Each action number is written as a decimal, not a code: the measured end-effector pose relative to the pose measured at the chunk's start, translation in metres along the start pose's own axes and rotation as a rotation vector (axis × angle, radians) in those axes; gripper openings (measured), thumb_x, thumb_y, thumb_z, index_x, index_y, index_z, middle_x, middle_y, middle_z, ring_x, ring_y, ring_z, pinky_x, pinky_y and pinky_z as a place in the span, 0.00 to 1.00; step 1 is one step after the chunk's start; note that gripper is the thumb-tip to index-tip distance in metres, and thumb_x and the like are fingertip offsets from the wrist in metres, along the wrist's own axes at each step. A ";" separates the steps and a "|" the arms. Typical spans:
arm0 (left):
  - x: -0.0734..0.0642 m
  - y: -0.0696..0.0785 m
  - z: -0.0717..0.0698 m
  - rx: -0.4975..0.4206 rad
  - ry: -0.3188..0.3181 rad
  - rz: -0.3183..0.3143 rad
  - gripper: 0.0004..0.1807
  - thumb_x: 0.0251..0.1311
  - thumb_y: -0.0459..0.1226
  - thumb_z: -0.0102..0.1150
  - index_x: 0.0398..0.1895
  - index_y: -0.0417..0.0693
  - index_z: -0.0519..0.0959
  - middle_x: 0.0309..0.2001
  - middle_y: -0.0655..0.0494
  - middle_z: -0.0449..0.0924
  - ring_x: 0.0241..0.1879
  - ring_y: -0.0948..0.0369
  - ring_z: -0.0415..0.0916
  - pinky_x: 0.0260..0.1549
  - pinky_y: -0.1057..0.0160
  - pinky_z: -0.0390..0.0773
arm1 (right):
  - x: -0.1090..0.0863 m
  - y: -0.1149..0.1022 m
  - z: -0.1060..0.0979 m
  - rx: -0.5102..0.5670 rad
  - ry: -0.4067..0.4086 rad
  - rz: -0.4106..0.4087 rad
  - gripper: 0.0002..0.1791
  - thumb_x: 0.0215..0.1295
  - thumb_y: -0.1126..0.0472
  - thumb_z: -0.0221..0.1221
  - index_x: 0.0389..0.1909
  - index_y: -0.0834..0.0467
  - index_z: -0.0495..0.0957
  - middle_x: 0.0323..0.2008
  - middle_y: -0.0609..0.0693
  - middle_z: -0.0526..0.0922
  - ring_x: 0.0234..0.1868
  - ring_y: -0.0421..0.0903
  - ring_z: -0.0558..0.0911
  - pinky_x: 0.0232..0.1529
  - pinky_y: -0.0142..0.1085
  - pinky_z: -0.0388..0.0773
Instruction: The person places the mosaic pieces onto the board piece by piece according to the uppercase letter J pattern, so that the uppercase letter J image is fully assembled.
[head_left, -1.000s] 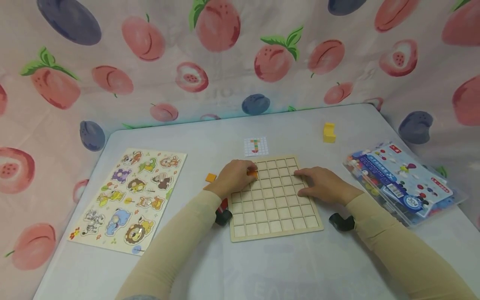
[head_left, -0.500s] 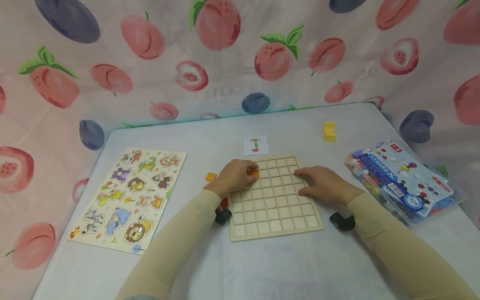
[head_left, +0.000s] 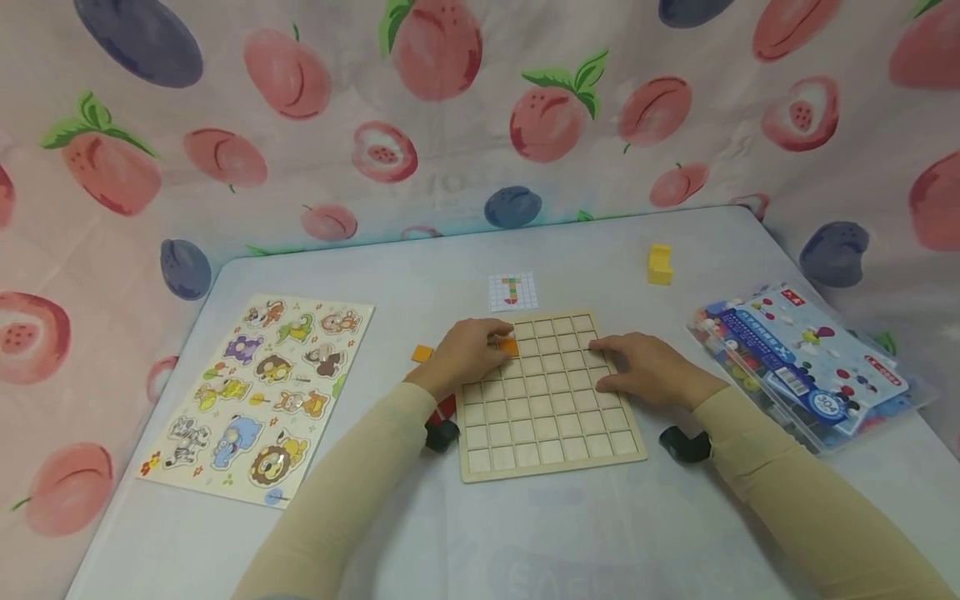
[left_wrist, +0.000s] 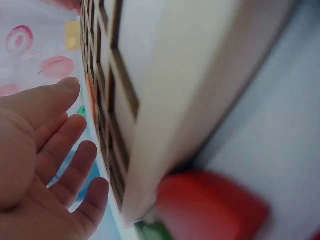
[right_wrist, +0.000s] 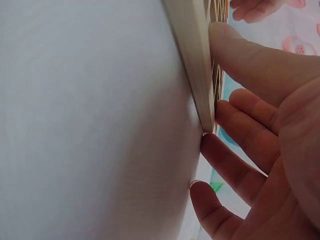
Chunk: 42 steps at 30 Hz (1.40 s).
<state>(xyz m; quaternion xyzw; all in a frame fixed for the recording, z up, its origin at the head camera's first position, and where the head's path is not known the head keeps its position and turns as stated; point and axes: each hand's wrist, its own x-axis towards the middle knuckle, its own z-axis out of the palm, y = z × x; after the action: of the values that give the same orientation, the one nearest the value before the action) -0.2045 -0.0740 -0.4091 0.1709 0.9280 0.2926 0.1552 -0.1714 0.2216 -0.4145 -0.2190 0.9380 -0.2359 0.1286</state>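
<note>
A wooden grid board (head_left: 543,406) lies flat on the table with an orange square tile (head_left: 510,347) in a cell near its far left corner. My left hand (head_left: 467,354) reaches over the left side, thumb and fingertips beside that tile; in the left wrist view the fingers are relaxed and apart, with nothing between them. My right hand (head_left: 648,367) rests at the board's right edge, its thumb (right_wrist: 225,35) on the frame and the other fingers loosely bent along the side. A loose orange tile (head_left: 422,354) and a red block (left_wrist: 210,205) lie left of the board, the red one partly hidden.
A small card (head_left: 513,292) with a coloured J pattern lies beyond the board. Yellow blocks (head_left: 660,265) stand at the back right. An animal puzzle board (head_left: 300,383) is at the left, a clear plastic box (head_left: 810,367) of coloured pieces at the right.
My left fingers have eased slightly off the orange tile, and the left wrist has shifted a little left, baring more of the red block. The right hand has stayed in place.
</note>
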 end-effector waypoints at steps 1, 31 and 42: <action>-0.002 -0.001 -0.001 -0.014 0.007 -0.006 0.24 0.65 0.39 0.64 0.64 0.50 0.78 0.60 0.55 0.79 0.62 0.55 0.72 0.61 0.57 0.71 | 0.000 0.000 0.000 0.002 -0.002 0.002 0.35 0.62 0.53 0.69 0.66 0.65 0.72 0.63 0.66 0.74 0.66 0.66 0.69 0.66 0.59 0.62; -0.051 -0.062 -0.045 0.074 0.046 -0.119 0.23 0.64 0.37 0.64 0.63 0.48 0.79 0.59 0.53 0.80 0.62 0.50 0.70 0.64 0.50 0.68 | 0.000 -0.003 -0.003 -0.018 -0.020 -0.019 0.35 0.63 0.52 0.68 0.66 0.66 0.72 0.63 0.67 0.74 0.65 0.67 0.70 0.65 0.59 0.64; -0.053 -0.068 -0.040 0.092 0.054 -0.125 0.20 0.64 0.37 0.66 0.59 0.48 0.81 0.56 0.52 0.81 0.58 0.51 0.71 0.63 0.50 0.68 | -0.001 -0.005 -0.003 -0.013 -0.021 -0.010 0.35 0.63 0.52 0.68 0.66 0.65 0.72 0.63 0.67 0.74 0.66 0.67 0.69 0.65 0.59 0.64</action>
<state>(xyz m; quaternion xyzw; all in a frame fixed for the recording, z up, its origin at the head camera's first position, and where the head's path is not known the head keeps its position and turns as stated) -0.1880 -0.1677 -0.4087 0.1114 0.9531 0.2441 0.1400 -0.1701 0.2190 -0.4088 -0.2268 0.9370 -0.2283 0.1357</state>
